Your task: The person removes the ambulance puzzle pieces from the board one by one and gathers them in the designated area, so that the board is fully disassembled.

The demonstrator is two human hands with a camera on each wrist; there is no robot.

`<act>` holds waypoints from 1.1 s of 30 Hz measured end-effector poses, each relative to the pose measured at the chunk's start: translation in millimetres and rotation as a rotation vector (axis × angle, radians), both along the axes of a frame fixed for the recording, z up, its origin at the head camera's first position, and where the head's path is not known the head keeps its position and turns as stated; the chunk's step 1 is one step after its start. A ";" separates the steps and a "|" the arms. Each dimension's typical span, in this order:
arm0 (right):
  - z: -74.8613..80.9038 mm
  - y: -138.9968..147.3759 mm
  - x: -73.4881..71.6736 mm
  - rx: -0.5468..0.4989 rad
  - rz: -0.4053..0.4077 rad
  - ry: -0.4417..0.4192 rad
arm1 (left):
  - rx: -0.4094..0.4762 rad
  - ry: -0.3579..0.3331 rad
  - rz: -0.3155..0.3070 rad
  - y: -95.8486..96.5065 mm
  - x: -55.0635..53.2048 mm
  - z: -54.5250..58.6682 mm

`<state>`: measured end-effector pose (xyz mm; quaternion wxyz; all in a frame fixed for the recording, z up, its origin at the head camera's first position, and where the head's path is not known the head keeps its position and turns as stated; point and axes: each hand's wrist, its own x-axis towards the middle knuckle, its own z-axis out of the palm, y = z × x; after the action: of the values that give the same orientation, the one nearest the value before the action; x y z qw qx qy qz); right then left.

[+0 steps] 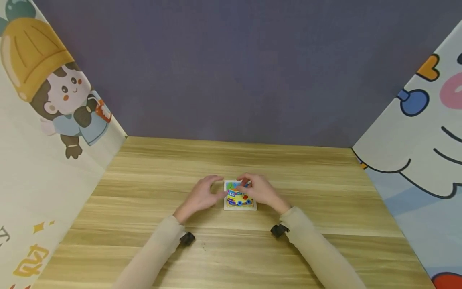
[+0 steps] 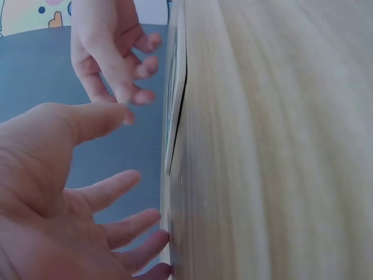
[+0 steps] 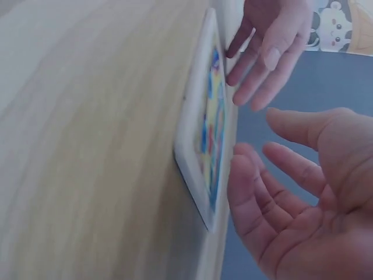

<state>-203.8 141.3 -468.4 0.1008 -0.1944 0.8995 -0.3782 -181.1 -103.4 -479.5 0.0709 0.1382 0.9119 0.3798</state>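
A small picture board [image 1: 240,198], white-bordered and printed with a yellow vehicle, is found lying face up on the wood-grain table [image 1: 325,180], just below the centre of the head view. The left hand [image 1: 207,194] is positioned at the board's left edge; its fingers are spread and relaxed, and nothing is grasped. The right hand [image 1: 262,190] is held over the upper right part of the board, its fingers loosely bent, with no object seen between them. Whether the board is touched by any fingertip cannot be determined. The central placement is judged to put the board within equal reach of both arms, and the flanking pose to give access from both sides. No grip appears to be needed, the board being supported by the table. A black wrist camera [image 1: 187,239] is noted beside the left sleeve [image 1: 153,253], presumably mounted there so that the fingers are left unobstructed.
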 end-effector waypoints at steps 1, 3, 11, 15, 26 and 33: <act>-1.8 -2.2 -1.3 0.003 0.007 0.003 | -0.016 0.005 -0.011 0.2 -1.1 -1.0; -5.9 -5.6 -4.0 0.007 0.016 0.013 | -0.061 0.021 -0.040 0.9 -3.0 -2.9; -17.6 -12.9 -13.8 0.051 0.030 -0.018 | -0.176 0.024 -0.093 3.8 -3.6 -3.9; -18.2 -15.6 -14.5 0.058 0.034 -0.018 | -0.182 0.012 -0.102 4.0 -4.2 -2.3; -19.3 -14.3 -17.2 0.049 0.049 -0.016 | -0.195 -0.016 -0.098 6.1 -6.1 -2.5; -14.9 -17.4 -17.3 0.072 0.070 -0.024 | -0.211 -0.024 -0.072 9.6 -6.1 -3.1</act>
<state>-221.1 123.9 -483.3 0.1317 -0.2172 0.9040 -0.3440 -187.2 -93.8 -482.6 0.1095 0.1580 0.9404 0.2804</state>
